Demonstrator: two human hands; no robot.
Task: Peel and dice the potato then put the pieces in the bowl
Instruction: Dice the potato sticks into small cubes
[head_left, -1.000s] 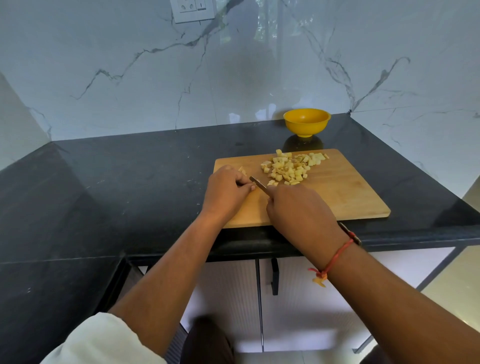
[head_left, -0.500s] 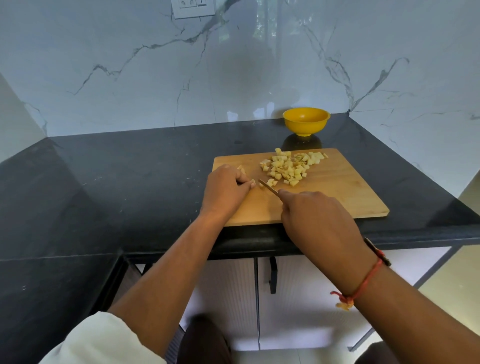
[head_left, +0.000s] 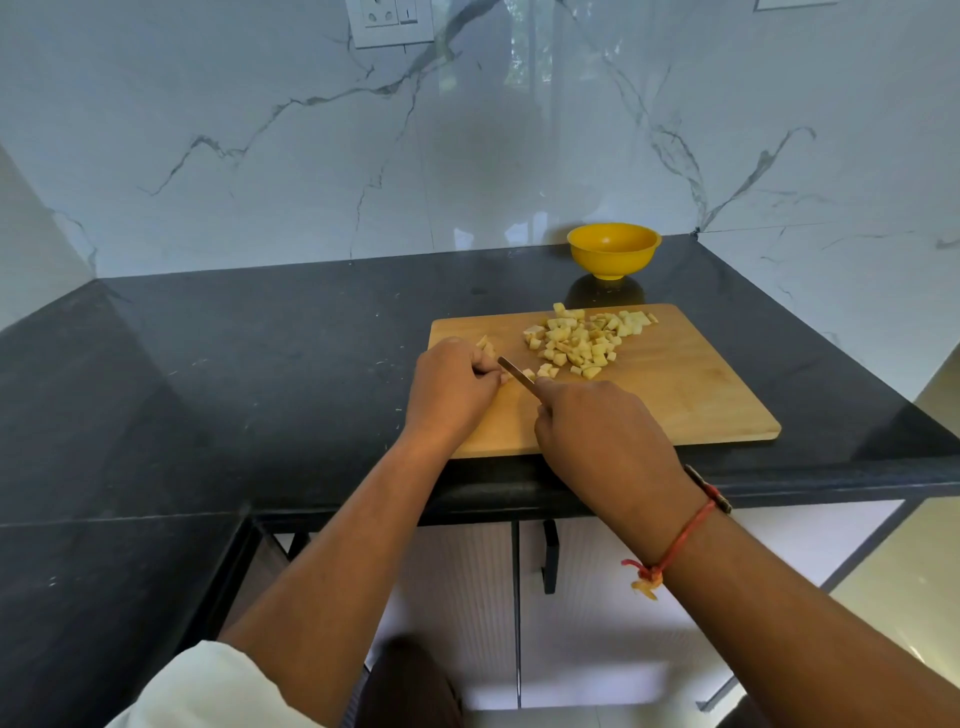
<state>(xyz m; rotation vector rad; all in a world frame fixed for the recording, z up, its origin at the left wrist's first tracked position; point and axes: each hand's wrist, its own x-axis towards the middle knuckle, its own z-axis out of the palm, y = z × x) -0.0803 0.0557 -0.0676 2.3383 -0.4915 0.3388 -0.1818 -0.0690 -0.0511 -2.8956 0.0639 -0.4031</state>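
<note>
Dicing the last of a potato on a wooden board, 2 hands at work.

Pale yellow potato cubes (head_left: 582, 340) lie heaped at the far middle of the cutting board (head_left: 701, 395), with a few strays beside the knife (head_left: 517, 373) blade. The left hand (head_left: 452, 387), fingers curled, pinches the remaining potato strip (head_left: 485, 345) near the board's left edge, its knuckles hiding most of it. The right hand (head_left: 602, 436) wraps round the knife's hidden handle. The yellow bowl (head_left: 613, 250) stands behind the board on the black counter (head_left: 234, 364).
</note>
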